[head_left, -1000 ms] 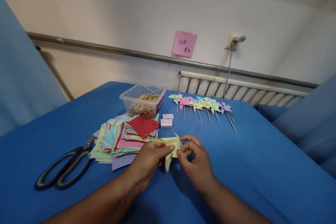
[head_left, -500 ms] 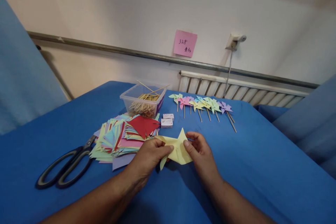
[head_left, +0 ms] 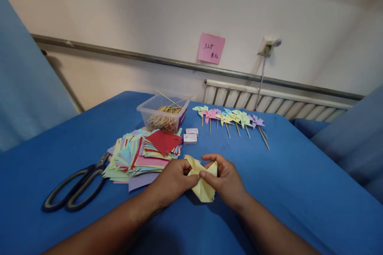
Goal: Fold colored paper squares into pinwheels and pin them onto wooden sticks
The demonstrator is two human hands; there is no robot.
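A pale yellow paper pinwheel (head_left: 204,192) is held between my two hands, above the blue cloth, its corners curled in toward the middle. My left hand (head_left: 176,177) grips it from the left, thumb pressed near the centre. From the right, my right hand (head_left: 226,179) pinches a folded corner, its thumb almost meeting the left one. Behind the paper, most of the fingertips are hidden. Just left of my left hand lies a pile of cut coloured paper squares (head_left: 131,159), with a red piece (head_left: 164,141) on top.
Large dark-handled scissors (head_left: 77,187) lie left of the pile. Behind it stands a clear plastic box (head_left: 143,113) of thin wooden sticks, with two small boxes (head_left: 190,138) beside it. Several finished pinwheels (head_left: 229,118) on sticks lie at the back right, before a radiator (head_left: 221,93).
The yellow paper has been turned, and more of its corners now curl toward the centre. My right hand has moved left, bringing both thumbs together at the middle.
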